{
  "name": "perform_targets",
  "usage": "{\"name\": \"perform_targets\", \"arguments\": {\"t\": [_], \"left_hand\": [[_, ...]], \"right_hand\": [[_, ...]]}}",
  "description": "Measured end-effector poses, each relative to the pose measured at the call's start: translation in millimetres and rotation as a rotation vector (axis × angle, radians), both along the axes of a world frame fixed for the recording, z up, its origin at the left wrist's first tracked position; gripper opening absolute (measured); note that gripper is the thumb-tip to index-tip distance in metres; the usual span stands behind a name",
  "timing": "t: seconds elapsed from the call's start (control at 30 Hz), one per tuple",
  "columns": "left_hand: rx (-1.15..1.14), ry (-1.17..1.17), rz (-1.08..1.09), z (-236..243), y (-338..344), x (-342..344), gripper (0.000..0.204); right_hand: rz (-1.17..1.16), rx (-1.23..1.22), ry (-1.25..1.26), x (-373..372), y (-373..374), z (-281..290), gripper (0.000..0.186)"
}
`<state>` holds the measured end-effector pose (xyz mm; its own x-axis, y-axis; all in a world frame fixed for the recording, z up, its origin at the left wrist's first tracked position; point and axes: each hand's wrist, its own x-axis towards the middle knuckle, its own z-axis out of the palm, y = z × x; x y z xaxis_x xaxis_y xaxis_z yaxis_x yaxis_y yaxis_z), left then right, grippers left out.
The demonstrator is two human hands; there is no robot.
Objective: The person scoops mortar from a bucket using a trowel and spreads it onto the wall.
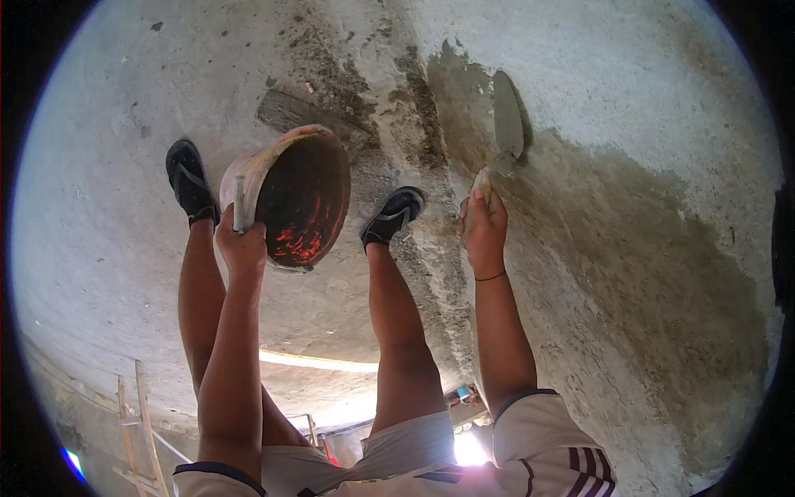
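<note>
My left hand [242,244] grips the near rim of a mortar-stained bucket [286,153]. The bucket is tipped with its mouth facing right; its inside is dark grey with orange-red streaks, and no mortar heap shows in it. A short pale grey piece [239,203] stands up by my left fingers; what it is I cannot tell. In my right hand [483,222] is the handle of a trowel [508,116], fingers wrapped round it. The trowel's grey, leaf-shaped blade points away from me, at or close to the wall [613,74], beside wet plaster [646,232].
A flat, dirty wooden board [277,108] lies on the concrete floor [99,215] beyond the bucket. Grit and mortar crumbs run along the foot of the wall. My feet, in black flip-flops [393,214], stand either side of the bucket. A wooden ladder [137,422] is at lower left.
</note>
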<state>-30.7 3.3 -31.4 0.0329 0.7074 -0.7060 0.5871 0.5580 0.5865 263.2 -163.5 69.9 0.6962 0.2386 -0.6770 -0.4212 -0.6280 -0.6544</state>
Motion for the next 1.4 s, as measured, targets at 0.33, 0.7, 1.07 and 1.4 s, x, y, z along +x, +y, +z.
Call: {"name": "perform_targets", "arguments": {"t": [0.33,0.7,1.07,1.4], "left_hand": [[0.017,0.021,-0.065,-3,-1,-3,0.040],[0.000,-0.033,-0.049,-3,3,-2,0.042],[-0.006,-0.055,0.026,4,8,-2,0.037],[0.003,-0.020,0.065,7,13,3,0.041]], "right_hand": [[-0.055,-0.021,0.008,-26,-32,23,0.025],[0.100,-0.206,-0.147,1,10,4,0.029],[0.036,0.048,-0.449,-31,23,50,0.027],[0.053,-0.146,-0.099,-14,6,18,0.027]]}}
